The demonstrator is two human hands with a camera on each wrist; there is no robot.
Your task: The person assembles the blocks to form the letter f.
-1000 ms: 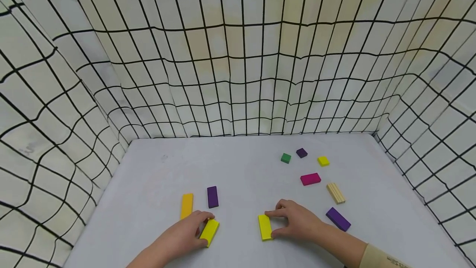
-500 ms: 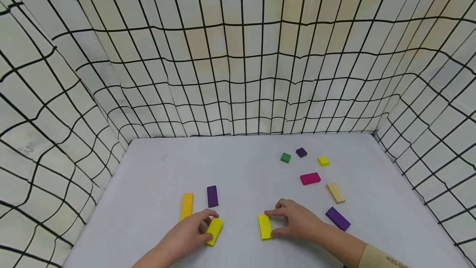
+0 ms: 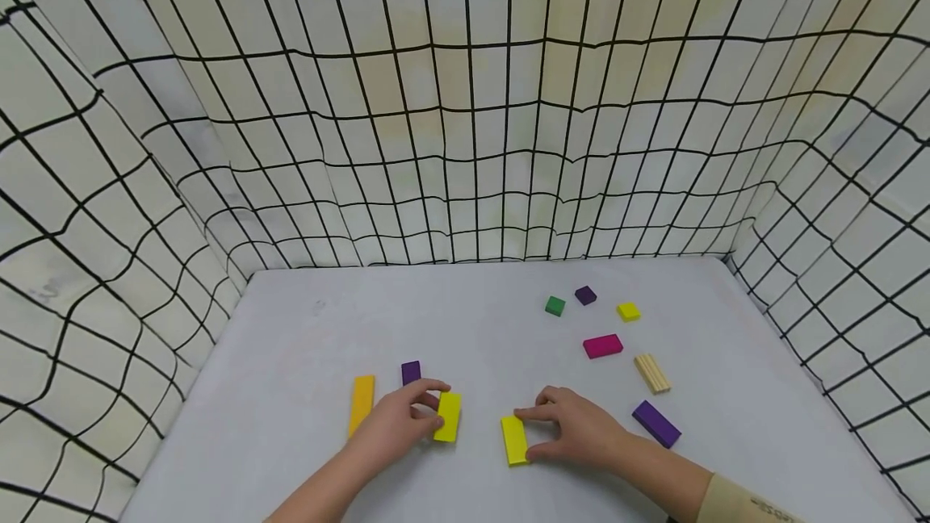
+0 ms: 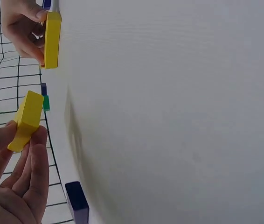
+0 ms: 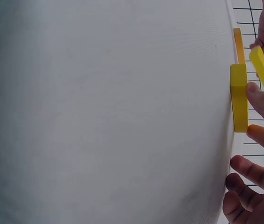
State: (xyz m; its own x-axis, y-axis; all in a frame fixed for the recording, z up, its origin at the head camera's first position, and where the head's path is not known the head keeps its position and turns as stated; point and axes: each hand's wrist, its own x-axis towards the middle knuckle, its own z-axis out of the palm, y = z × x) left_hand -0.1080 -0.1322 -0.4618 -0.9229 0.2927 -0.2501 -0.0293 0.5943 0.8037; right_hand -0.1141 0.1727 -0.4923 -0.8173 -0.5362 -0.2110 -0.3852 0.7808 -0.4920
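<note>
Two yellow blocks of like shape are in my hands. My left hand (image 3: 392, 426) pinches one yellow block (image 3: 448, 418) between thumb and fingers; in the left wrist view this block (image 4: 29, 114) shows raised above the white tabletop, tilted. My right hand (image 3: 581, 433) has thumb and index finger at the ends of the other yellow block (image 3: 514, 442), which lies on the table. The right wrist view shows that block (image 5: 239, 100) flat on the surface, the other fingers spread beside it. A purple block (image 3: 411, 372) is partly hidden behind my left hand.
An orange block (image 3: 361, 403) lies left of my left hand. On the right are a purple block (image 3: 656, 424), a ridged wooden piece (image 3: 652, 374), a magenta block (image 3: 603, 346), and small green (image 3: 555, 306), dark purple (image 3: 585, 295) and yellow (image 3: 628, 311) pieces. Black netting surrounds the white table (image 3: 305, 329).
My left hand has lifted its yellow block and carried it right and away from me, toward the other yellow block, now partly covering the purple block. My right hand stays in place.
</note>
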